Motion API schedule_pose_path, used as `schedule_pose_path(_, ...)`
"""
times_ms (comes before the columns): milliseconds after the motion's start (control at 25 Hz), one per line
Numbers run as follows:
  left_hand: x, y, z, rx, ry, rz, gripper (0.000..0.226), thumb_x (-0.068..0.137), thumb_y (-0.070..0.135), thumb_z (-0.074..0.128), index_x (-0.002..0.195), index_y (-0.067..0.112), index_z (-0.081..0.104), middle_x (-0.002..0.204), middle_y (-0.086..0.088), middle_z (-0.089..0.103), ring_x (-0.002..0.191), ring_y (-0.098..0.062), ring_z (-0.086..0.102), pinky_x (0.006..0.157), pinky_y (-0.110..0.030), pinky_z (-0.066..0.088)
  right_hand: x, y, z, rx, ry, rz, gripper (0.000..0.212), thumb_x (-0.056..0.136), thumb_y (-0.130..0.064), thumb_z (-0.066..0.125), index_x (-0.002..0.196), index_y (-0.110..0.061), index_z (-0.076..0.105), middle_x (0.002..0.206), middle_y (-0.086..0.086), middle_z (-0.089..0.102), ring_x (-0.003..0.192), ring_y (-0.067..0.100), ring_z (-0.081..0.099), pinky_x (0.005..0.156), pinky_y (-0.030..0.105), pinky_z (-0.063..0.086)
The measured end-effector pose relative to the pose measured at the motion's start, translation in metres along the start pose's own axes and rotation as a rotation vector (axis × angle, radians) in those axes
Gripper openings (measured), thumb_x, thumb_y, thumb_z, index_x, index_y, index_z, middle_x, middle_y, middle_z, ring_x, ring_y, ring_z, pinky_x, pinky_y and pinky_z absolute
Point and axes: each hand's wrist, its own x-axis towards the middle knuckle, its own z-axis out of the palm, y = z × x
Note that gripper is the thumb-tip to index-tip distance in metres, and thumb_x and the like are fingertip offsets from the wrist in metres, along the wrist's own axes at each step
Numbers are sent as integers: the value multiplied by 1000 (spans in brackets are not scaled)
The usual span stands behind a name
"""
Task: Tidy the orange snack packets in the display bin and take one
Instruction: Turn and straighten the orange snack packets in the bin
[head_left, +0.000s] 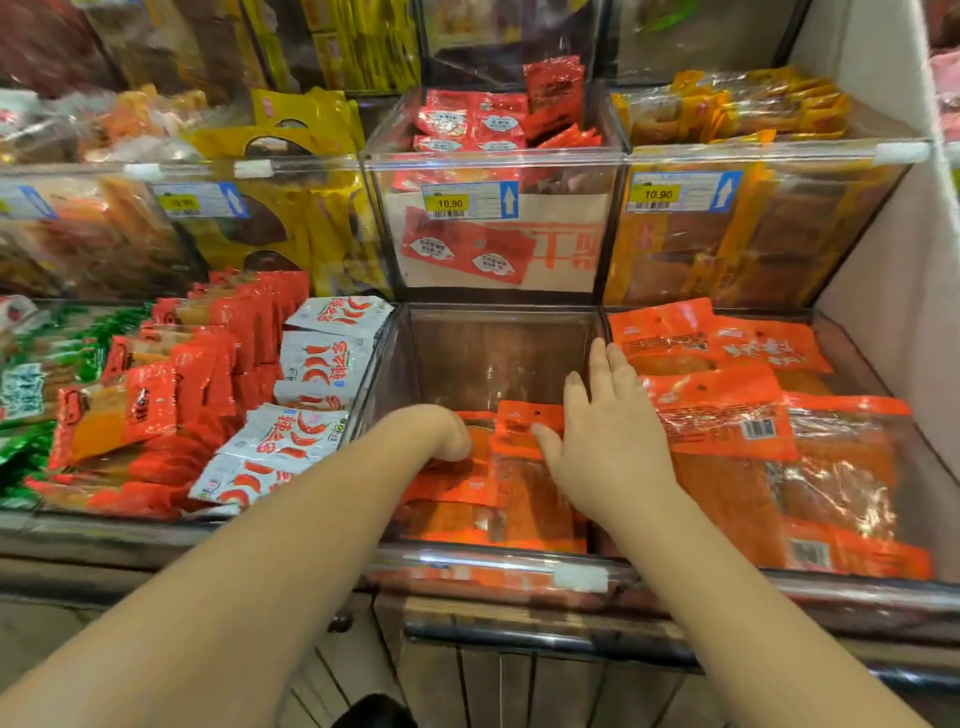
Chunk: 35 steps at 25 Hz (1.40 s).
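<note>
Overall, the clear display bin (467, 358) at the middle of the lower row is the largest item under review. Its rear half is bare down to the floor of the bin. The orange snack packets (519, 499) occupy only its front half, lying flat and overlapping in an uneven layer against the front wall.

To the right, the neighbouring bin (857, 364) is fuller, with a loose pile of larger orange packets (727, 415) lying at mixed angles. To the left, a third bin holds red packets (197, 374) stood in rows and white chilli-print sachets (322, 364) leaning against the shared wall. Above the middle bin sits an upper bin (493, 156) containing small red sachets (467, 122).

My right hand (608, 436) is inside the middle bin, near its right wall. The fingers are straight and spread apart, pointing away from me; nothing is gripped. The thumb touches one raised orange packet (524, 423), which stands tilted above the flat layer.

My left hand (447, 434) is also inside the bin, at its left side, wrist bent downward onto the packets. The fingers are hidden beneath the hand, so I cannot tell whether they hold anything.

A price label (470, 200) reading 10.90 is fixed to the upper bin's front.
</note>
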Motion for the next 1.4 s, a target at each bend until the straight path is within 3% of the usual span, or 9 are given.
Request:
schedule_pose_path(280,27,2,15,-30,79,-125,67,96,49,63,143,3,51,141,-15,58,128,-32,58,102,-39,48,5,0,1,-44,-13,-6,79,103,-63,28,160,-9,22,169,21,-5,157,36,-7,129,47,6)
schedule_pose_path(480,14,5,8,-214,278,-174,86,86,25,81,151,9,27,150,-17,35,137,-39,46,106,-47,44,5,0,4,2,11,1,67,105,-52,38,156,-10,33,170,19,3,157,34,-1,129,45,7)
schedule_pose_path(640,-18,-7,-7,-465,540,12,83,88,22,78,152,10,28,142,-17,45,129,-35,52,105,-42,45,2,4,4,349,202,-15,44,104,-34,47,139,-8,55,158,16,39,152,30,26,126,43,23)
schedule_pose_path(760,-66,-14,-1,-998,708,251,84,78,30,88,147,18,42,123,-3,62,109,-15,63,88,-23,50,-11,10,-7,585,421,-39,39,104,-34,48,135,-11,58,137,4,59,134,20,48,115,38,40)
schedule_pose_path(880,-101,-7,22,-1349,630,433,65,72,32,92,128,24,59,118,5,70,107,-13,69,89,-34,59,-29,12,-19,896,309,-9,45,102,-51,51,138,-25,54,119,-18,67,111,0,60,90,23,51)
schedule_pose_path(960,-106,-1,32,-1425,545,519,56,72,35,91,119,26,64,115,2,74,108,-20,71,88,-46,60,-38,14,-18,1163,167,-22,29,100,-47,58,121,-29,66,96,-17,74,90,-3,68,73,22,55)
schedule_pose_path(1080,-107,1,34,-1418,467,570,25,91,34,74,113,25,66,105,1,76,99,-17,73,86,-42,57,-45,21,-16,1325,143,-4,17,101,-36,60,97,-25,72,87,-5,75,84,11,72,79,42,59)
schedule_pose_path(1240,-110,-6,38,-1371,389,558,15,102,26,57,111,18,67,98,-16,74,87,-21,68,81,-44,56,-48,29,-19,1356,105,-20,20,103,-37,57,94,-23,69,75,-10,69,74,6,67,68,31,56)
schedule_pose_path(1400,-114,-7,39,-1360,419,588,14,103,25,56,109,18,67,89,-3,76,82,-16,70,70,-30,57,-48,28,-17,1364,78,-30,21,103,-40,53,97,-27,69,82,-6,71,80,10,69,73,31,59)
